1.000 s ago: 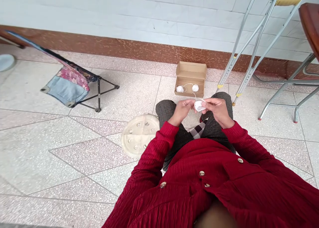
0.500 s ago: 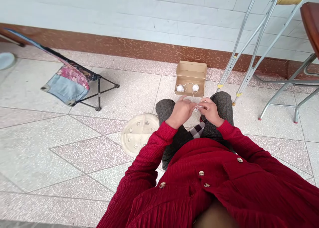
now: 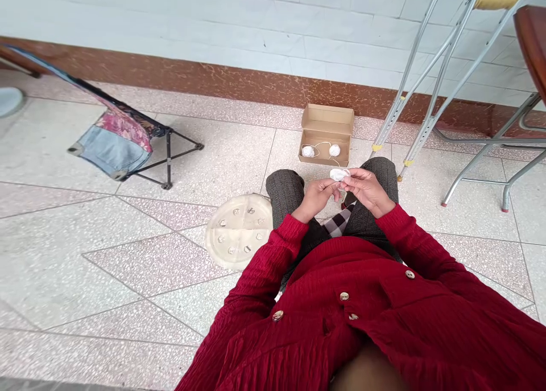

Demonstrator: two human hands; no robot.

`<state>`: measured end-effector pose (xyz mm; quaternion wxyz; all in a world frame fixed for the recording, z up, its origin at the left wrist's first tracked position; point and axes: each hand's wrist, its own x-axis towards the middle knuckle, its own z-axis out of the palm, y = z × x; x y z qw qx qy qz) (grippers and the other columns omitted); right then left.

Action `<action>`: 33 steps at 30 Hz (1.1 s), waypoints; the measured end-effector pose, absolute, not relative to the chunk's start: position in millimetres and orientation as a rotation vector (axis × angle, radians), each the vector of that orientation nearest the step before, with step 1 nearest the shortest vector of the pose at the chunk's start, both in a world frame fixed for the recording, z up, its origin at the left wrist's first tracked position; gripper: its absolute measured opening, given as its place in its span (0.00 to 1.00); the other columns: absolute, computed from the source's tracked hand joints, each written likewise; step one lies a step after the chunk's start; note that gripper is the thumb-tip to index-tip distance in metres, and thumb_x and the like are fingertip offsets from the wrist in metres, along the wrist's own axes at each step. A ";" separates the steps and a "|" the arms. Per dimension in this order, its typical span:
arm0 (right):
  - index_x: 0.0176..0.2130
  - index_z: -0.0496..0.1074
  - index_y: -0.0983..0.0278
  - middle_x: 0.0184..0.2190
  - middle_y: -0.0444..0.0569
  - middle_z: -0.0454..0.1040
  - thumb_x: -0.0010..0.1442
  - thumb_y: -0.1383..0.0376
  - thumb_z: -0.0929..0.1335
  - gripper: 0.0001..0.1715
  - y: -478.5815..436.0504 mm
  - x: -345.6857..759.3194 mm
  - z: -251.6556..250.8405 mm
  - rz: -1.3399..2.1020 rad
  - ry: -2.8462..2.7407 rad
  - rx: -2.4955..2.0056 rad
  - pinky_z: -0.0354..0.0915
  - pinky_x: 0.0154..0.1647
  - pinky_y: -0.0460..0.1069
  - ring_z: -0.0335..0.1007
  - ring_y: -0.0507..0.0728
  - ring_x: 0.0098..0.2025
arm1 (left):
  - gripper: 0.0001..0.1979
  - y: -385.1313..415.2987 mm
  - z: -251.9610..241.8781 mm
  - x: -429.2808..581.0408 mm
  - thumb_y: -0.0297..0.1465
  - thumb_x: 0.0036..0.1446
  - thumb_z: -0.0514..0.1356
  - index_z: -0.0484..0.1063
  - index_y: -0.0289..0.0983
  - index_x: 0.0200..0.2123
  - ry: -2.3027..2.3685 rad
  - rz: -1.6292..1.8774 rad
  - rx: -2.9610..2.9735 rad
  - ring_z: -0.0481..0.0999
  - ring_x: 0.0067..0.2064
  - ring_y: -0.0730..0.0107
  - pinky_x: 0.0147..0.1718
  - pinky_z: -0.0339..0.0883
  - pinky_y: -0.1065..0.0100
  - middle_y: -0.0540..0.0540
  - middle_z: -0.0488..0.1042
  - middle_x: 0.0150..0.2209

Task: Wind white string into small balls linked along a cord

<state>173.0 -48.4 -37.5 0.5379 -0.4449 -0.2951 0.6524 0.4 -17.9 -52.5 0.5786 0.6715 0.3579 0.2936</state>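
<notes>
A small, roundish white piece of yarn work [image 3: 339, 175] is held up between my hands, above and between my knees. My right hand [image 3: 370, 193] pinches its right side between thumb and fingers. From the left, my left hand [image 3: 319, 198] is closed with its fingertips at the piece's lower edge; whether a thin tool is also in it I cannot make out. A strand of white yarn runs from the piece to an open cardboard box [image 3: 325, 159] on the floor. Inside the box lie a left yarn ball [image 3: 307, 151] and a right yarn ball [image 3: 334, 150].
A round beige stool top [image 3: 234, 231] stands beside my left knee. Further left is a folding chair [image 3: 115, 146] with a cloth seat. Metal crutches [image 3: 420, 112] lean on the wall at the right, near a metal-legged chair [image 3: 486, 169]. A tiled wall [image 3: 213, 32] rises ahead.
The white piece has turned up into view, flat face showing. My left hand has dropped slightly and turned; my right hand has shifted a little right.
</notes>
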 end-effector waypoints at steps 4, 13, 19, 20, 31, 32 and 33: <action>0.34 0.80 0.62 0.31 0.45 0.78 0.45 0.57 0.81 0.18 -32.2 178.0 -51.0 1.192 -0.851 -1.217 0.69 0.27 0.48 0.72 0.50 0.27 | 0.22 -26.5 -50.8 -2.4 0.38 0.68 0.54 0.72 0.36 0.23 0.927 0.535 1.884 0.72 0.29 0.70 0.38 0.66 0.69 0.49 0.74 0.23; 0.32 0.80 0.65 0.32 0.49 0.78 0.44 0.54 0.81 0.20 -61.5 189.7 -62.0 1.542 -1.181 -1.262 0.70 0.25 0.48 0.73 0.52 0.26 | 0.12 -5.9 -42.7 -18.4 0.31 0.67 0.56 0.79 0.38 0.34 0.939 0.563 2.247 0.77 0.36 0.67 0.61 0.59 0.56 0.48 0.81 0.31; 0.36 0.81 0.66 0.26 0.49 0.80 0.43 0.57 0.82 0.22 -72.6 190.8 -28.6 1.715 -0.919 -1.137 0.71 0.28 0.47 0.76 0.53 0.27 | 0.19 -16.4 -49.7 -12.2 0.35 0.68 0.54 0.75 0.35 0.27 0.881 0.555 1.887 0.72 0.30 0.71 0.35 0.64 0.70 0.50 0.75 0.26; 0.36 0.81 0.65 0.26 0.48 0.80 0.43 0.57 0.82 0.21 -69.3 191.1 -26.1 1.649 -0.884 -1.140 0.71 0.28 0.47 0.75 0.52 0.26 | 0.19 -21.6 -51.0 -9.5 0.36 0.68 0.54 0.74 0.34 0.26 0.877 0.543 1.844 0.71 0.30 0.72 0.34 0.63 0.71 0.50 0.75 0.26; 0.31 0.81 0.63 0.35 0.51 0.78 0.52 0.58 0.76 0.11 -49.0 193.3 -73.4 0.931 -1.486 -1.459 0.68 0.36 0.51 0.71 0.55 0.33 | 0.14 -25.0 -40.3 -14.5 0.33 0.67 0.56 0.78 0.38 0.31 0.924 0.504 2.200 0.75 0.33 0.68 0.57 0.63 0.59 0.49 0.79 0.29; 0.31 0.81 0.63 0.34 0.50 0.78 0.52 0.57 0.76 0.11 -55.2 191.4 -74.5 1.023 -1.518 -1.436 0.68 0.36 0.51 0.72 0.56 0.34 | 0.13 -20.5 -40.5 -17.9 0.32 0.67 0.56 0.79 0.38 0.34 0.953 0.534 2.220 0.76 0.34 0.67 0.60 0.60 0.56 0.48 0.81 0.32; 0.31 0.81 0.63 0.33 0.49 0.78 0.52 0.57 0.76 0.12 -61.7 189.5 -73.6 1.146 -1.505 -1.399 0.68 0.36 0.51 0.73 0.56 0.33 | 0.12 -16.6 -41.2 -20.6 0.32 0.67 0.57 0.79 0.38 0.35 0.982 0.560 2.224 0.77 0.36 0.66 0.62 0.59 0.55 0.48 0.82 0.34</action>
